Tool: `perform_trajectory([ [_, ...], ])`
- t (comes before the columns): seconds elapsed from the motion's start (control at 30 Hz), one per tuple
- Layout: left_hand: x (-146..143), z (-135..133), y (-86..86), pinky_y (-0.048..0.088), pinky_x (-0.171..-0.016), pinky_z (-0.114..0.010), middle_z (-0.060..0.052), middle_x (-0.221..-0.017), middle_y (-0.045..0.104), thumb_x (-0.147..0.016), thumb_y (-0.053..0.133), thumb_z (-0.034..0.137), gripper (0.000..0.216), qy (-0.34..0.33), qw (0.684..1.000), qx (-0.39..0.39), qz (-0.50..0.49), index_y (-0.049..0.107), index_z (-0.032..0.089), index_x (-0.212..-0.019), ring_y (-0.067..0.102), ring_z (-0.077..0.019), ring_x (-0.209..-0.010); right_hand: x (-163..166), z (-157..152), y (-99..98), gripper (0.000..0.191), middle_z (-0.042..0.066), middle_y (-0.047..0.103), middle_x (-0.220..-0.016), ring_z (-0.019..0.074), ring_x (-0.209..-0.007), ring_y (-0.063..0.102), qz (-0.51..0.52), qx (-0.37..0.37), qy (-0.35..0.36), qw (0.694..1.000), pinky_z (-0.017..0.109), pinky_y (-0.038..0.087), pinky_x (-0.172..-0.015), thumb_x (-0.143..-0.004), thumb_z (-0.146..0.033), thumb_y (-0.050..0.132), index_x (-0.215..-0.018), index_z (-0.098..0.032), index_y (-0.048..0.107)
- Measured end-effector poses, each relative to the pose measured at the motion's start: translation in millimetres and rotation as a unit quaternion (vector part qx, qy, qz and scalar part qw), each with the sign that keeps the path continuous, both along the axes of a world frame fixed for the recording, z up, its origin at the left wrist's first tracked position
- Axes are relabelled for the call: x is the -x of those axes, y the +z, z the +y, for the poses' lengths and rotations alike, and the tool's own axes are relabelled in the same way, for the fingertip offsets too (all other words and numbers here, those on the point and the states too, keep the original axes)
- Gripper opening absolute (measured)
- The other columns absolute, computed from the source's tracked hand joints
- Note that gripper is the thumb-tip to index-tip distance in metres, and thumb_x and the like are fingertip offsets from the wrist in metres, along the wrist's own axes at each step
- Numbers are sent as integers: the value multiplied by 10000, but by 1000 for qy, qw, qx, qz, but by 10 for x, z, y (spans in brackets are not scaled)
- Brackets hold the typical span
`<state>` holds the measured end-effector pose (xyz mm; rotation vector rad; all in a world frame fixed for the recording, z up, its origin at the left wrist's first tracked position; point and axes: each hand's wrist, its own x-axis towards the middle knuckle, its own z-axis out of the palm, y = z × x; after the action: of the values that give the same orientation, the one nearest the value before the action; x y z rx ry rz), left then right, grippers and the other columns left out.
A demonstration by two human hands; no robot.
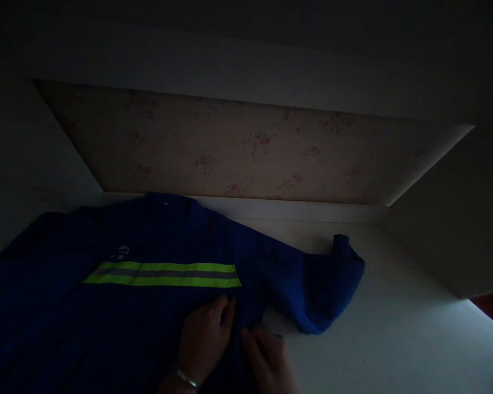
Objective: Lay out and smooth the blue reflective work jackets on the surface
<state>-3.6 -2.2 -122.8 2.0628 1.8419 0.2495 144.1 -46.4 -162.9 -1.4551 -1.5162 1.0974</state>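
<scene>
**Both your hands on the blue work jacket**

Your left hand [205,336] lies flat on the blue work jacket [119,295], its fingers [225,307] together and stretched toward the reflective stripe [162,274], pressing the cloth rather than gripping it. A thin bracelet [186,377] circles that wrist. Your right hand [269,358] sits just beside it, at the jacket's right edge; its fingers [250,338] are curled and touching the fabric, but the dim light hides whether they pinch it.

The jacket is spread on the white worktop [394,328], covering the left and lower left of the view. The yellow-green stripe with a grey band through its middle runs across the chest, and a small pale logo [120,253] sits just above its left end. The collar [166,205] lies at the far edge, close to the back ledge. The right sleeve [328,282] stretches out to the right and folds back on itself, its cuff turned upward.

Behind the worktop rises a floral-patterned panel [250,148] set in a pale frame [230,71].
</scene>
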Motion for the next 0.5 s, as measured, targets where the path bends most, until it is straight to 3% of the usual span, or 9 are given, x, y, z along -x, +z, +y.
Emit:
perform_trajectory([
  [0.3,-1,-5,5,340,-559,-283,-4,-712,706,-986,304,383,348,3,1000,-8,-8,564,262,-789,682,-179,-689,6,7,31,486,-49,389,-532,90,-514,360,-10,26,8,1000,270,229,-509,-899,-574,455,-590,-201,407],
  [0.5,10,43,37,348,-596,-266,4,-715,699,-982,333,394,338,5,1000,-18,-25,554,251,-770,681,-171,-721,17,31,234,472,-56,403,-560,89,-538,340,10,52,26,998,251,228,-498,-902,-574,451,-629,-190,475],
])
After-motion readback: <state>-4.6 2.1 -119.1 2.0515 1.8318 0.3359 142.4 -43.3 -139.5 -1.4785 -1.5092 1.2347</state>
